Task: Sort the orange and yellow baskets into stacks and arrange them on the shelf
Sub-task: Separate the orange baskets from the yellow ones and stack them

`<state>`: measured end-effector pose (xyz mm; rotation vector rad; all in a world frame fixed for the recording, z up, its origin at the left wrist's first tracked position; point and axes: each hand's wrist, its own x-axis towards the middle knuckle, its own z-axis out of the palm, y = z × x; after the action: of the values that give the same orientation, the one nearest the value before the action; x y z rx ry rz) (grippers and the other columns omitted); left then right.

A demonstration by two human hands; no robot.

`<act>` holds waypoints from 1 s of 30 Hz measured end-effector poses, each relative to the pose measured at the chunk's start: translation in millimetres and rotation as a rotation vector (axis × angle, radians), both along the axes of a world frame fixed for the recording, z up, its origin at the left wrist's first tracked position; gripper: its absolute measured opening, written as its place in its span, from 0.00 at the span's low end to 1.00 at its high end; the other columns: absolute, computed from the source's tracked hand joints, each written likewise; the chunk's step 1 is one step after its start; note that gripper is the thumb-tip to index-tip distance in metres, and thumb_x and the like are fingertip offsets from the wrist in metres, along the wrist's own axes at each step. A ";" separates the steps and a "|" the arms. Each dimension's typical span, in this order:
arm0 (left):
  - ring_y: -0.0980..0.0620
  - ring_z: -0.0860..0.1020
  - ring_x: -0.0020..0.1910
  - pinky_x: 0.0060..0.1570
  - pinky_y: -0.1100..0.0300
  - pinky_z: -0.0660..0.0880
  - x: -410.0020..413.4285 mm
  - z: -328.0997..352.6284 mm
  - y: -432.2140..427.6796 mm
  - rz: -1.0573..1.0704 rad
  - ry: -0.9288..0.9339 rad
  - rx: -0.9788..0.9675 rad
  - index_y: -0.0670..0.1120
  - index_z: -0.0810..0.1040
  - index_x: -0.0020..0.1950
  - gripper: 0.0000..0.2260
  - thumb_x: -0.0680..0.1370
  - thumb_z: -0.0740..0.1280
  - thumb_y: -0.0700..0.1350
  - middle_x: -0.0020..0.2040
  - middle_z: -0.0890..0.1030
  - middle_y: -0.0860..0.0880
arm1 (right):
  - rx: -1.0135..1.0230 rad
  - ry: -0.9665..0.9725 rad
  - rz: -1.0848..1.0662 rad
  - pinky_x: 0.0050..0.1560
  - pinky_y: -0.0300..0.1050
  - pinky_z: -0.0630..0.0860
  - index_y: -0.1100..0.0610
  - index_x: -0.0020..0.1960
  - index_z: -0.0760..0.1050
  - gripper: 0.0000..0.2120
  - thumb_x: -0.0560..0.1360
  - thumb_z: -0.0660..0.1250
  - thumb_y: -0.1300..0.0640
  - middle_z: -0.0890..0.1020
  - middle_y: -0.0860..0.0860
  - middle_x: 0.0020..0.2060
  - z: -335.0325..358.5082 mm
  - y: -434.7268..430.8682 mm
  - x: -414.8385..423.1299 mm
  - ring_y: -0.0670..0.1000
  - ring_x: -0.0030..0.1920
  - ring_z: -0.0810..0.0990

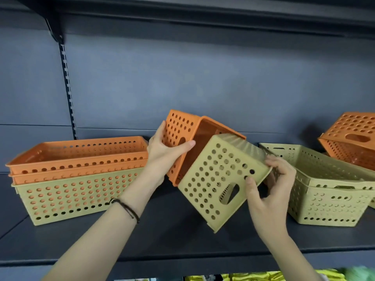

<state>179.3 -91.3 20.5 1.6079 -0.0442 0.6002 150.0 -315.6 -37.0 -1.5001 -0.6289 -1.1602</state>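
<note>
My left hand [165,151] grips a small orange basket [182,130], tilted on its side above the dark shelf [162,236]. A small yellow basket [215,181] is nested partly inside it, also tilted, and my right hand [269,189] holds its lower right corner. On the left stands a long yellow basket [71,197] with two long orange baskets [77,157] stacked in it. To the right sit two stacked yellow baskets [324,189]. An orange basket stack [353,138] lies tipped over at the far right.
The shelf's grey back panel [203,78] rises behind the baskets, with a slotted upright rail [68,88] on the left. Another shelf board [203,9] hangs overhead. Yellow and green packaged goods [263,277] show below the shelf's front edge.
</note>
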 end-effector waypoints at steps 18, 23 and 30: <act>0.59 0.82 0.43 0.38 0.63 0.78 -49.4 79.6 36.9 0.052 -0.333 -0.339 0.51 0.68 0.71 0.29 0.72 0.73 0.46 0.59 0.81 0.50 | -0.497 0.039 0.092 0.74 0.41 0.60 0.49 0.78 0.54 0.30 0.80 0.58 0.64 0.65 0.48 0.75 17.4 -13.8 1.7 0.47 0.75 0.63; 0.55 0.84 0.46 0.44 0.55 0.81 -77.3 82.7 64.3 0.089 -0.263 -0.530 0.51 0.72 0.68 0.28 0.71 0.71 0.59 0.49 0.83 0.53 | -0.833 0.106 0.218 0.73 0.33 0.55 0.53 0.75 0.61 0.25 0.80 0.59 0.64 0.64 0.43 0.74 32.2 5.1 10.6 0.37 0.75 0.59; 0.33 0.74 0.59 0.54 0.18 0.58 -95.5 76.5 109.4 0.027 -0.028 -0.801 0.50 0.75 0.59 0.28 0.66 0.72 0.65 0.57 0.76 0.48 | -1.356 0.276 0.218 0.75 0.35 0.51 0.46 0.75 0.63 0.23 0.82 0.57 0.62 0.62 0.38 0.75 35.9 43.2 27.4 0.32 0.74 0.54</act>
<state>83.8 18.1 97.0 0.8238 0.1789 0.5624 177.3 -272.4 -1.1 -2.5267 -1.4808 -0.2175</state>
